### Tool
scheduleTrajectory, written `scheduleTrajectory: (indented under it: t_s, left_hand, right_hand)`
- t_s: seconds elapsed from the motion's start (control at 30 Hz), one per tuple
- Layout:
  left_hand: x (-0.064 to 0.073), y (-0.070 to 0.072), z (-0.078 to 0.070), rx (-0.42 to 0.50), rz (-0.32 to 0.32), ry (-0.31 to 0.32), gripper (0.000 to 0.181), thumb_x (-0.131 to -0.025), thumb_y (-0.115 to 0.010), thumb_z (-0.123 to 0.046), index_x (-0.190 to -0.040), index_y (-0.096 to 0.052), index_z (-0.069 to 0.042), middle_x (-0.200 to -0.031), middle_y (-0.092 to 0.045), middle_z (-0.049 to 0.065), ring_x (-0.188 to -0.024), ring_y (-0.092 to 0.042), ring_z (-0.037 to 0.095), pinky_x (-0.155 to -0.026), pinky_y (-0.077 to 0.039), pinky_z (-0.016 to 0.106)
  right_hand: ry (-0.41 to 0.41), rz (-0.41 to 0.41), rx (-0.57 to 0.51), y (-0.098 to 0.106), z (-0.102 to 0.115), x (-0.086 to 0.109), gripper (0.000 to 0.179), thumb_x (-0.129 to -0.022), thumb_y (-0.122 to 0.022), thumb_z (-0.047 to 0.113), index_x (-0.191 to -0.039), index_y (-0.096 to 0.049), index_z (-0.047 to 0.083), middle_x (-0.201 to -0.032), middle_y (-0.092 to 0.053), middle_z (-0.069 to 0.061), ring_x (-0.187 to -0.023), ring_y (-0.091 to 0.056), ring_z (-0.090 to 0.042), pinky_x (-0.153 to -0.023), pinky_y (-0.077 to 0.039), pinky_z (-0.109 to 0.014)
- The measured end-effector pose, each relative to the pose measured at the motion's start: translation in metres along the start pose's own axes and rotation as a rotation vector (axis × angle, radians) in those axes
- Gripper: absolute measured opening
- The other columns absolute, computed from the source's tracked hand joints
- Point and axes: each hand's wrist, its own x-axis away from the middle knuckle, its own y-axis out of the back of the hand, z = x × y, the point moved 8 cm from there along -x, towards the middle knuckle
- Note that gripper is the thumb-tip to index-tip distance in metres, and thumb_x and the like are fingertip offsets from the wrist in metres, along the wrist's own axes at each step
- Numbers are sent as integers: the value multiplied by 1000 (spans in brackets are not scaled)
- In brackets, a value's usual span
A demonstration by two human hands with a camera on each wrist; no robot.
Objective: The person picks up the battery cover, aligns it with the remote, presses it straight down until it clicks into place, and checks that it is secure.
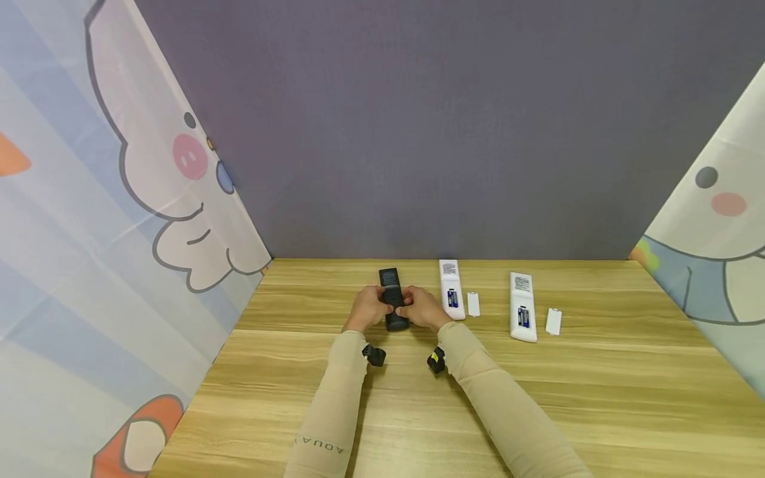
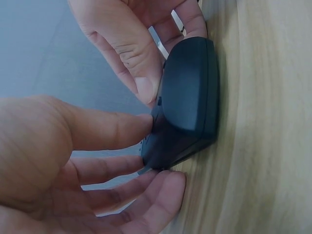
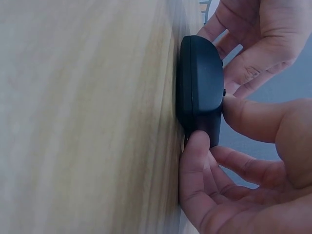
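L grip nr R grip

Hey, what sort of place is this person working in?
Probably a staged work or recording corner, though I can't be sure: there's a wooden table, a plain grey backdrop behind it, and cartoon-printed curtains on both sides.

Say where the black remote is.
In the head view, the black remote is between the left hand and right hand, left of the nearest white remote.

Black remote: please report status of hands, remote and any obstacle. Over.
Left hand, right hand: both gripping black remote. Remote back side up. Nearest white remote apart, further right; nothing seen in the way.
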Motion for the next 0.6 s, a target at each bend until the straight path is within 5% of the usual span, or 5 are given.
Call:
scheduleTrajectory:
  t_s: [0.6]
  left_hand:
    - [3,9,-8,-28,-97,-14,45,-93,-75,-13,-135,-64,0,-135,-66,18,-121,-65,37,-100,-55,49]
  right_hand:
    - [10,55,-48,6,2,4,40,-98,-67,10,-135,-57,-1,-114,-63,-16,-90,-66,-23,-70,-57,-31]
